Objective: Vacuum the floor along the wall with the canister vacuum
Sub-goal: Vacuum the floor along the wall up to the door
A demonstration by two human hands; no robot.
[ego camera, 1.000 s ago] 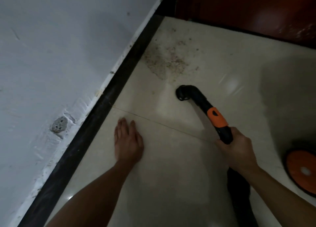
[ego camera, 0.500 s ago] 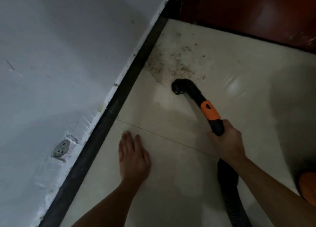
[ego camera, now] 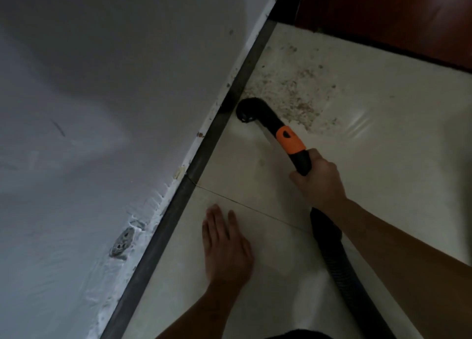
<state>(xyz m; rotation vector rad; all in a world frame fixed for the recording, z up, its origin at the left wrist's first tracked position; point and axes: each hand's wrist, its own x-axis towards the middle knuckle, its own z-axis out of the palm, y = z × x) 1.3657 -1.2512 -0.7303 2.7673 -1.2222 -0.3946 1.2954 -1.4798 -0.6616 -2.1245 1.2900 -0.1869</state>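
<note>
The head view showed two hands and one vacuum wand (ego camera: pixel 274 124). The right hand (ego camera: pixel 319 182) was clenched round the wand's black grip, just below its single orange collar (ego camera: pixel 291 140). The one nozzle (ego camera: pixel 246 111) sat on the pale floor (ego camera: pixel 383 147), just beside the dark baseboard (ego camera: pixel 204 147), at the edge of one patch of brown debris (ego camera: pixel 288 90). The left hand (ego camera: pixel 224 246) lay flat on the floor, fingers straight, grasping nothing. One ribbed hose (ego camera: pixel 339 257) trailed back under the right forearm.
</note>
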